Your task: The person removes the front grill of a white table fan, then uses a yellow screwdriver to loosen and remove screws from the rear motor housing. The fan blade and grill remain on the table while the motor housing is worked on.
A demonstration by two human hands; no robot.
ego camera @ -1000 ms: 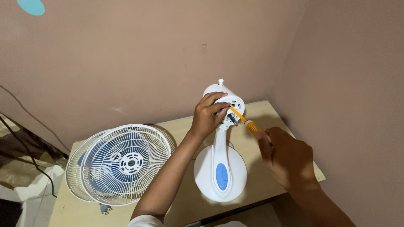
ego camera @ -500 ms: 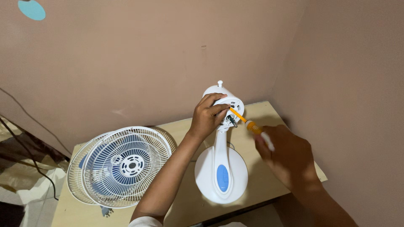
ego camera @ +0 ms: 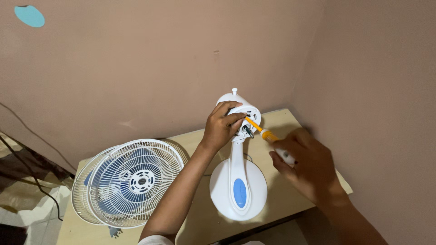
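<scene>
Fan body (ego camera: 238,181), white with round base and blue oval, standing on wooden table (ego camera: 290,202) in room corner; left hand (ego camera: 222,126) clasping motor head (ego camera: 243,113) at top; right hand (ego camera: 306,165) closed around screwdriver (ego camera: 268,135), yellow shaft angled to motor face; grilles (ego camera: 129,181) with blue blades stacked at table's left, well apart.

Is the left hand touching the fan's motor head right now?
Touching. The head view shows the left hand with its fingers wrapped over the front of the white motor head, no gap between them.
</scene>
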